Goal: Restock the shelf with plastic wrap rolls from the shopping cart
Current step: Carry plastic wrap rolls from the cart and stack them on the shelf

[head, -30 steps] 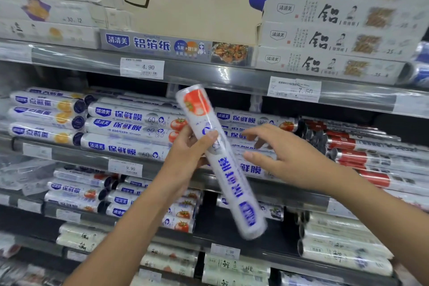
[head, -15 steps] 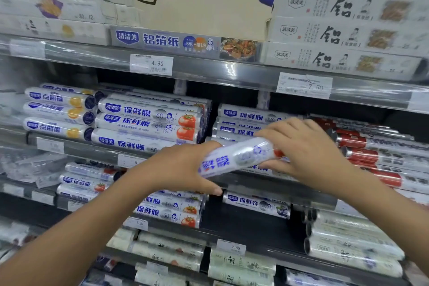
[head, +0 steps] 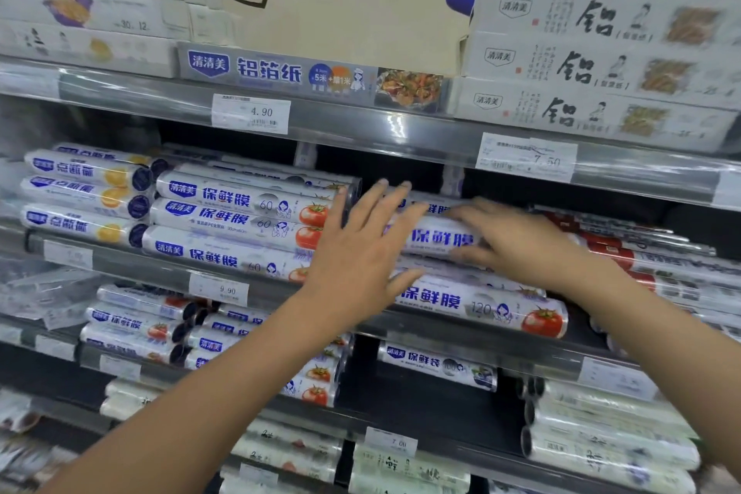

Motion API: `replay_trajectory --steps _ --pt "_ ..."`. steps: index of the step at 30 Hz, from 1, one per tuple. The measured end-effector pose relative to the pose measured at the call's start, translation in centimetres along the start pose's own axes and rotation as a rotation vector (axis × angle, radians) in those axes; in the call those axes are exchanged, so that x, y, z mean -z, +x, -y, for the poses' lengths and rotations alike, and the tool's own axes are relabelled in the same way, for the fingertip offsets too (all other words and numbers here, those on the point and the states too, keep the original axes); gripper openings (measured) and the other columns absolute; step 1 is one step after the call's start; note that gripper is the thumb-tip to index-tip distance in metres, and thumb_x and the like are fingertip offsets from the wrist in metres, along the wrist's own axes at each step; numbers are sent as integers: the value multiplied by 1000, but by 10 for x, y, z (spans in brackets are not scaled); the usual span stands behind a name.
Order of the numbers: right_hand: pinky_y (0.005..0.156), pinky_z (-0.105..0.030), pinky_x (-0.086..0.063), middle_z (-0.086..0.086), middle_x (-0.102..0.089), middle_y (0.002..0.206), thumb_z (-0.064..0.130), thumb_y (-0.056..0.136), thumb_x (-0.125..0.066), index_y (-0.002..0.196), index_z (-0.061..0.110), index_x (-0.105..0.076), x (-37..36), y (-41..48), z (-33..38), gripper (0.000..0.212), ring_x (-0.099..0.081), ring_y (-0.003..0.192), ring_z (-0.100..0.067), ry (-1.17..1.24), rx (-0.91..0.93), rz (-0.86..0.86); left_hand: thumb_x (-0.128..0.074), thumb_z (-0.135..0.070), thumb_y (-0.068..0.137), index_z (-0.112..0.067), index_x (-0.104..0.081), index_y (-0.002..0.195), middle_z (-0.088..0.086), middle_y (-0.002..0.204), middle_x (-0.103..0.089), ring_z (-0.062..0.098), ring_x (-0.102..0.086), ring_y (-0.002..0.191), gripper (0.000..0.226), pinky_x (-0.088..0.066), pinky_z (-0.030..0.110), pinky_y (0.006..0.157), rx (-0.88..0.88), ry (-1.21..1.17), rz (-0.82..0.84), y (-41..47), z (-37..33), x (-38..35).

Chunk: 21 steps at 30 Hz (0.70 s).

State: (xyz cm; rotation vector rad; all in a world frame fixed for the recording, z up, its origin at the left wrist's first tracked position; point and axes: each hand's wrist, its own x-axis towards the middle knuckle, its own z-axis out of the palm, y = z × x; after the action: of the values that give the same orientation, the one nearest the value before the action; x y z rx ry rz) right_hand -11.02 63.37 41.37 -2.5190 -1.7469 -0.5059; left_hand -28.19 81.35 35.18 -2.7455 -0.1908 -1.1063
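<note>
A white plastic wrap roll (head: 439, 239) with blue lettering lies level on the stack on the middle shelf (head: 132, 267). My left hand (head: 361, 249) lies flat against its left end, fingers straight and spread. My right hand (head: 517, 241) rests on top of its right part with fingers stretched out to the left. Under it lies another roll marked 120 (head: 481, 307) with a tomato picture. To the left stands a stack of rolls marked 60 (head: 240, 221). The shopping cart is out of sight.
Foil boxes (head: 593, 52) are piled on the top shelf at right, flat boxes (head: 88, 8) at left. Red-ended rolls (head: 641, 253) lie right of my hands. Lower shelves hold more rolls (head: 140, 325) and pale rolls (head: 601, 441). Price tags line the shelf rails.
The roll went from upright in my left hand to level, then onto the stack on the shelf. Both hands have let go of it and now lie flat on it.
</note>
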Motion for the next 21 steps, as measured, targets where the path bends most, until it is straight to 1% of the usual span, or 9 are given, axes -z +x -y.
replay_trajectory --steps 2,4,5,7,9,12,15,18,21 --pt "84 -41 -53 7 -53 131 57 92 -57 142 36 -41 -11 21 -29 57 -56 104 -13 74 -65 -28 -38 -67 99 -34 -19 161 1 171 -15 25 -9 159 73 -11 59 126 -28 -48 5 -5 -10 -13" --pt "82 -38 -52 6 -57 127 54 92 -62 137 33 -43 -27 44 -54 53 -57 100 -13 144 -118 -37 -31 -70 100 -37 -20 162 1 172 -15 26 -6 159 71 -11 60 125 -26 -83 105 -12 -20 -36" --pt "81 -37 -53 6 -60 125 53 92 -63 135 33 -44 -35 54 -63 51 -59 97 -13 188 -135 -31 -29 -72 100 -37 -24 161 1 171 -19 28 -9 159 70 -13 62 124 -14 -93 162 -16 -22 -47" --pt "83 -39 -56 4 -64 121 54 91 -64 130 33 -44 -51 74 -78 48 -63 95 -14 256 -140 -14 -29 -73 99 -36 -35 158 2 165 -36 30 -26 155 70 -23 64 119 7 -97 224 -21 -24 -64" --pt "86 -40 -57 2 -64 120 51 91 -66 129 32 -46 -63 88 -84 47 -64 95 -15 283 -146 10 -33 -72 98 -35 -43 153 1 156 -49 30 -43 145 67 -30 61 116 15 -90 200 -23 -24 -71" --pt "88 -39 -54 -1 -62 126 45 92 -68 131 30 -50 -74 97 -83 45 -63 98 -17 292 -153 51 -37 -70 98 -34 -48 149 -1 149 -55 27 -49 139 63 -34 56 112 11 -76 155 -23 -24 -73" --pt "91 -37 -50 -4 -58 135 49 92 -66 136 28 -51 -88 98 -82 50 -57 107 -20 221 -164 22 -40 -70 97 -34 -52 145 -1 146 -57 27 -50 137 61 -37 55 109 22 -81 156 -23 -24 -73" --pt "101 -40 -43 -3 -52 143 57 92 -61 142 31 -48 -98 94 -78 58 -49 126 -27 135 -189 -3 -42 -70 96 -33 -54 143 0 146 -58 28 -51 137 60 -39 54 108 26 -99 152 -24 -24 -75" --pt "108 -43 -37 -1 -44 152 60 93 -56 149 35 -43 -99 89 -72 62 -41 136 -29 124 -235 -18 -41 -70 97 -33 -55 142 0 146 -58 29 -51 137 60 -39 55 108 20 -122 145 -24 -21 -76"
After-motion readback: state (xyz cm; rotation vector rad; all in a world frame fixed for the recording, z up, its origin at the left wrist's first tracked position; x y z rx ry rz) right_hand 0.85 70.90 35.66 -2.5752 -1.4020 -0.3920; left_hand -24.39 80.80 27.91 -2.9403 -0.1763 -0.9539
